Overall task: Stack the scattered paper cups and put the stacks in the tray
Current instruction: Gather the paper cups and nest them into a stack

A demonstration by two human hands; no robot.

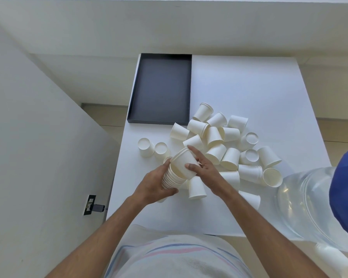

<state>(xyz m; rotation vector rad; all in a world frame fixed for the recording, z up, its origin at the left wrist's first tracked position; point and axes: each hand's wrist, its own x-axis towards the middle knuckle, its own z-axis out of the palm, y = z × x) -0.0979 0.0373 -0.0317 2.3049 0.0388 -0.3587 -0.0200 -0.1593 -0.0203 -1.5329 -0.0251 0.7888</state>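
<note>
My left hand (152, 184) grips the lower end of a stack of white paper cups (174, 177), held tilted above the white table (249, 87). My right hand (204, 167) holds the top cup (184, 162) of that stack, thumb on its side and fingers along its far wall. A heap of loose white cups (229, 145) lies on the table to the right of my hands, most on their sides. Two more cups (146, 147) stand upside down to the left. The black tray (161, 87) lies at the table's far left with nothing in it.
A large clear water bottle (305, 199) with a blue cap lies at the table's right edge, close to the cups. A wall socket with a plug (92, 206) sits on the grey wall to the left. White cups (333, 259) also lie below the bottle at bottom right.
</note>
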